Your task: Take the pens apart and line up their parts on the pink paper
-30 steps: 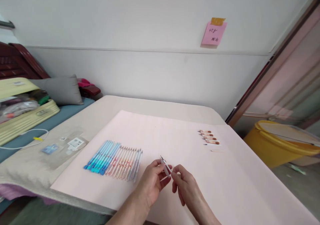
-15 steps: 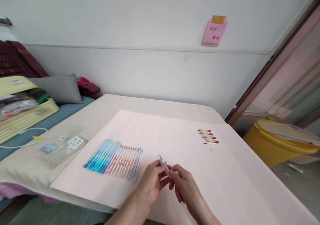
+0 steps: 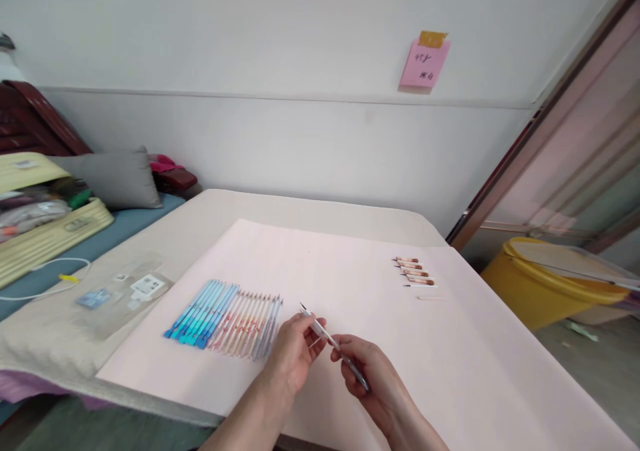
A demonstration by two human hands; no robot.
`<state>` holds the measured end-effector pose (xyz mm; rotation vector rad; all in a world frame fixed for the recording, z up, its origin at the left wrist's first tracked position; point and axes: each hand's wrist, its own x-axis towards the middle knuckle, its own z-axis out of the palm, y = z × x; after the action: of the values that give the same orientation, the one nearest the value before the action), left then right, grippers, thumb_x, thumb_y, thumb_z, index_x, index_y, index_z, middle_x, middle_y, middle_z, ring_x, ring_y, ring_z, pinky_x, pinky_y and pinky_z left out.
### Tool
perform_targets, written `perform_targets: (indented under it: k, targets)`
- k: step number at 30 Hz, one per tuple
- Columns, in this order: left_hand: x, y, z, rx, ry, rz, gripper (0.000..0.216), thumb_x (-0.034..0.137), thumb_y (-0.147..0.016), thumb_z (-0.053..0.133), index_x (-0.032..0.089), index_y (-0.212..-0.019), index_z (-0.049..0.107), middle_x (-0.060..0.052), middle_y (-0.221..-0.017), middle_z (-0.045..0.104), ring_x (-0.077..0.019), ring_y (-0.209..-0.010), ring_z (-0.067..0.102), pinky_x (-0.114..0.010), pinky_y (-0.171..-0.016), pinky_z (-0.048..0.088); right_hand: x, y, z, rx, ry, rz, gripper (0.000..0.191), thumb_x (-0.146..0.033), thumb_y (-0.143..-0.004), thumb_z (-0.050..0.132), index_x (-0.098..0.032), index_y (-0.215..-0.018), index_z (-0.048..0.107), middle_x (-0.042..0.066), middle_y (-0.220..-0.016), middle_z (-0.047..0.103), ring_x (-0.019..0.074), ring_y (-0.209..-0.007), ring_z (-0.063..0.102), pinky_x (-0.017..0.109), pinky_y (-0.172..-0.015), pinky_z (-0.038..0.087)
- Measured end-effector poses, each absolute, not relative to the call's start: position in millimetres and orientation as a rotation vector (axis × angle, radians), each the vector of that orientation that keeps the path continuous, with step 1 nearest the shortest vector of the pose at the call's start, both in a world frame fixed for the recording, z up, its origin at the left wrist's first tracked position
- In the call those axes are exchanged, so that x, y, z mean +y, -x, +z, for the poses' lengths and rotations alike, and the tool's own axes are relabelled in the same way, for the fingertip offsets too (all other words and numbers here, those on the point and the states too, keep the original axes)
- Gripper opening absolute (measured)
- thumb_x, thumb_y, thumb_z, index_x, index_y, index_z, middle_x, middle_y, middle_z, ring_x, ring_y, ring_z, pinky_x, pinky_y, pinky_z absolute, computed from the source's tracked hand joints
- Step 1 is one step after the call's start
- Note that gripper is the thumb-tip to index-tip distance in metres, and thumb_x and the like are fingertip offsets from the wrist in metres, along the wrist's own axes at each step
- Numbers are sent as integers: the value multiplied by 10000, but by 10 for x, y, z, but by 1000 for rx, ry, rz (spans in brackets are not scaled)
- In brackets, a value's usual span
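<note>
My left hand pinches the white front part of a slim pen, its thin dark tip pointing up and to the left. Around the rear length of the same pen, which looks greyish and partly clear, the fingers of my right hand are closed. Whether the front and rear are one piece or two, I cannot tell. Left of my hands lies a row of pens: blue ones with darker blue ends, then pale, red-patterned ones, tips pointing away from me.
Several short brown-and-cream pieces with dark points lie at right, with a thin pale stick before them. Clear plastic packaging is at left. A yellow bin stands beyond the table's right edge; a pink note hangs on the wall.
The pen has shifted slightly left and up in my left hand. My right hand has moved back along it, and a longer rear length now shows between and below my fingers.
</note>
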<state>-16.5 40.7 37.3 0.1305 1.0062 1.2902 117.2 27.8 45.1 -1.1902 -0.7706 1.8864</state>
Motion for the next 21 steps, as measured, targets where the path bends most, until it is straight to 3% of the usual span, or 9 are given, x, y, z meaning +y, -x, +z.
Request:
perform_targets:
  k: [8,11,15,18,21]
  targets:
    - [498,292,396,1044,-65,1337,122,123,-675,625,134,-734,518,-100,-774,631,-133,-653,606,-218,-538,492,286,-1209,417,-708,1170,1895,205,-236,-624,573,-138,-796,629,-22,-626,547,11,-350,254,198,-337,87]
    - [481,283,378,1028,-80,1327,129,125,-672,629,139,-736,517,-95,-769,633,-130,-643,605,-219,-542,490,309,-1235,361,-599,1200,1871,214,-230,-620,609,-144,-813,643,-19,-633,551,25,-391,349,173,-331,210]
    - [371,137,323,1032,-130,1186,128,157,-668,628,147,-745,525,-80,-740,636,-128,-621,601,-228,-556,474,347,-1257,306,-395,1178,1791,182,-233,-638,656,-164,-807,652,6,-676,600,100,-616,553,213,-598,477]
    - [266,-16,290,1020,-201,1063,130,183,-662,624,153,-757,541,-64,-739,632,-119,-611,590,-230,-573,457,351,-1244,285,-344,1106,1747,163,-200,-636,676,-176,-795,649,10,-725,622,128,-727,577,260,-751,486]
    - [195,-128,279,1027,-265,1029,121,206,-666,613,166,-762,551,-34,-733,618,-111,-615,575,-230,-587,442,331,-1205,254,-405,1077,1786,145,-227,-654,671,-168,-780,633,18,-742,631,137,-717,580,250,-695,481]
